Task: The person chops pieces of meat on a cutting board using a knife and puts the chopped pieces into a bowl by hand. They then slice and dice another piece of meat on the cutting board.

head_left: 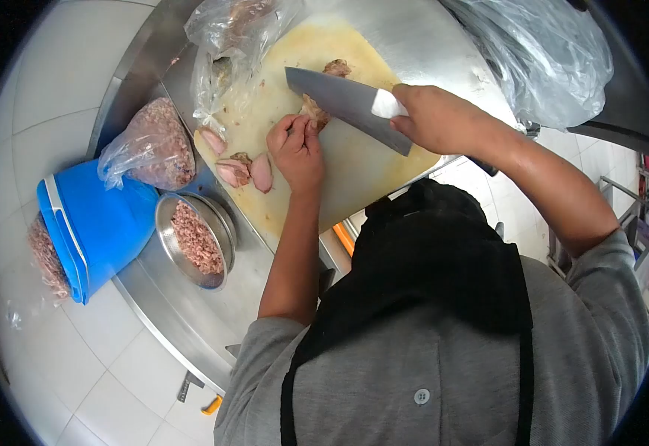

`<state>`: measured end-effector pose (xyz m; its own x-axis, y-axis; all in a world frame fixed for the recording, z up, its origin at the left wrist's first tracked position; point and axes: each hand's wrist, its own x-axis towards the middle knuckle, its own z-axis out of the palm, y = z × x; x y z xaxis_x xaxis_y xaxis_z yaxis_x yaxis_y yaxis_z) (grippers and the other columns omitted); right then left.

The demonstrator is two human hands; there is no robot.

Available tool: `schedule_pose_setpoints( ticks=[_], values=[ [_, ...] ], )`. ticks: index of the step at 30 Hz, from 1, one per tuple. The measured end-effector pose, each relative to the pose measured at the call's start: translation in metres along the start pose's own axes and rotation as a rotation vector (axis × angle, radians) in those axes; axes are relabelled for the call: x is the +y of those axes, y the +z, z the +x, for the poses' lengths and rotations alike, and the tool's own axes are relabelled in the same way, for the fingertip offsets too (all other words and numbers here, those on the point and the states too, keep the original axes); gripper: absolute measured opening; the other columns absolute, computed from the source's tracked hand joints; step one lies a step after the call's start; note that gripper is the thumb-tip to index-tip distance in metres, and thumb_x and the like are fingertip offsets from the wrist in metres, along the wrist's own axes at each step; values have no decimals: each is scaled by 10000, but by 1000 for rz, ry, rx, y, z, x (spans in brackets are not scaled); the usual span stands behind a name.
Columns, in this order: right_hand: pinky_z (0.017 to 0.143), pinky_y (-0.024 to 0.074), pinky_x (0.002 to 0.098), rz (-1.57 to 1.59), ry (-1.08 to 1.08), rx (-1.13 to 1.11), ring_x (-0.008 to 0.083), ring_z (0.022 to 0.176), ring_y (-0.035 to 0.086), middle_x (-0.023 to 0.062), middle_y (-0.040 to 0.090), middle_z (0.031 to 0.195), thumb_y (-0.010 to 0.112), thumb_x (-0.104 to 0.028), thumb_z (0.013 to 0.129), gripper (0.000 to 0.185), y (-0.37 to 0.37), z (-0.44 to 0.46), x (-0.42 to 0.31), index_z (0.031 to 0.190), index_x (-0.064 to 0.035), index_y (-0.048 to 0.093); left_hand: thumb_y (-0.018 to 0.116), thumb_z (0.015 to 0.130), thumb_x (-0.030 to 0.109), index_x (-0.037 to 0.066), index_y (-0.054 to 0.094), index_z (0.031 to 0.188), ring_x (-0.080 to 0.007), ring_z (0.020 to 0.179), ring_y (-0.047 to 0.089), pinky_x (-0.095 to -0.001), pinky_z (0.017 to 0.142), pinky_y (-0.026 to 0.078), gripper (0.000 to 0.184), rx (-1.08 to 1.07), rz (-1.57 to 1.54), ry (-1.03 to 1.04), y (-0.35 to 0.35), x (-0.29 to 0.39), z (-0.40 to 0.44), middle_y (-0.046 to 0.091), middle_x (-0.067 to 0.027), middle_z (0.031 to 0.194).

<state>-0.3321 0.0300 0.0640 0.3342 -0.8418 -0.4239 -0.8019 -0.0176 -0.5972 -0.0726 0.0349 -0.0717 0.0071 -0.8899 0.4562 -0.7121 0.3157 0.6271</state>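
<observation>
My right hand (432, 119) is closed round the white handle (389, 104) of a wide-bladed knife (339, 104). Its blade lies across the yellowed cutting board (369, 182), over a piece of meat (314, 110). Fingers curled, my left hand (296, 149) grips the near end of that piece, close to the blade. Just beyond the blade sits a small browned chunk (337, 68). Several pink meat pieces (233, 171) lie on the board left of my left hand. Whether the edge touches the meat is hidden.
A clear plastic bag (224, 44) rests on the board's far left. Left of the board are a bag of minced meat (159, 141), a blue container (105, 223) and a metal bowl of mince (198, 241). More clear plastic (547, 63) lies at the far right.
</observation>
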Motion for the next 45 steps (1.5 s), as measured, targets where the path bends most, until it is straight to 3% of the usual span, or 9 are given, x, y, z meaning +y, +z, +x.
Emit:
schedule_pose_setpoints(
  ticks=[6, 8, 21, 29, 32, 36, 39, 41, 45],
  values=[
    [847, 529, 479, 44, 25, -40, 419, 949, 680, 270, 687, 1024, 606, -236, 967, 353, 11, 59, -16, 1145, 68, 591, 748, 856, 68, 35, 756, 956, -279, 1010, 599, -382, 909, 469, 106, -34, 49, 34, -3, 0, 5, 672, -86, 1039],
    [782, 549, 470, 164, 105, -197, 388, 882, 701, 259, 687, 1028, 595, -241, 974, 374, 5, 66, -27, 1174, 75, 582, 748, 862, 76, 31, 754, 956, -274, 1010, 602, -374, 908, 475, 105, -21, 65, -11, -3, 4, 2, 675, -88, 1028],
    [756, 562, 424, 252, 54, -149, 353, 861, 710, 240, 698, 1071, 594, -250, 980, 408, 31, 6, 35, 1265, 41, 574, 736, 906, 114, 29, 760, 977, -258, 987, 623, -349, 854, 518, 113, -27, 29, -110, -7, 1, -2, 680, -112, 1016],
    [480, 518, 416, 286, 4, -263, 307, 525, 649, 224, 672, 892, 578, -231, 983, 373, 39, 63, 9, 1215, 60, 552, 714, 910, 74, 10, 759, 986, -229, 913, 657, -323, 802, 534, 109, -66, -29, -98, -10, -6, -1, 705, -127, 1014],
    [501, 537, 426, 368, -21, -267, 313, 534, 652, 235, 673, 920, 578, -239, 985, 395, 37, 64, 3, 1232, 66, 541, 701, 902, 29, 3, 759, 994, -205, 855, 668, -302, 758, 543, 112, -101, -138, -233, -22, -7, -5, 710, -125, 1017],
    [514, 541, 424, 379, -6, -201, 323, 561, 662, 239, 672, 949, 585, -248, 983, 407, 51, 44, 21, 1238, 67, 543, 691, 893, -4, -2, 759, 995, -190, 835, 674, -287, 732, 545, 123, -68, -96, -122, -20, -17, -9, 709, -121, 1012],
    [541, 556, 417, 308, -127, -128, 333, 584, 669, 241, 669, 972, 591, -259, 983, 423, 57, 26, 35, 1243, 70, 541, 699, 890, 3, -6, 758, 993, -197, 859, 679, -293, 741, 549, 118, -44, -36, -117, -21, -14, -11, 707, -121, 1009],
    [560, 557, 410, 353, 50, -236, 334, 661, 688, 238, 673, 984, 600, -259, 978, 414, 42, 10, 23, 1230, 66, 553, 709, 887, 18, -7, 758, 992, -203, 865, 681, -296, 743, 551, 119, -47, -118, -173, -21, -15, -11, 705, -121, 1003],
    [547, 551, 408, 341, 37, -282, 322, 719, 698, 235, 678, 1003, 608, -257, 974, 397, 49, 41, 4, 1217, 55, 569, 715, 886, 27, -10, 758, 992, -204, 875, 682, -296, 758, 550, 121, -58, -71, -131, -23, -19, -10, 705, -122, 1005]
  ],
)
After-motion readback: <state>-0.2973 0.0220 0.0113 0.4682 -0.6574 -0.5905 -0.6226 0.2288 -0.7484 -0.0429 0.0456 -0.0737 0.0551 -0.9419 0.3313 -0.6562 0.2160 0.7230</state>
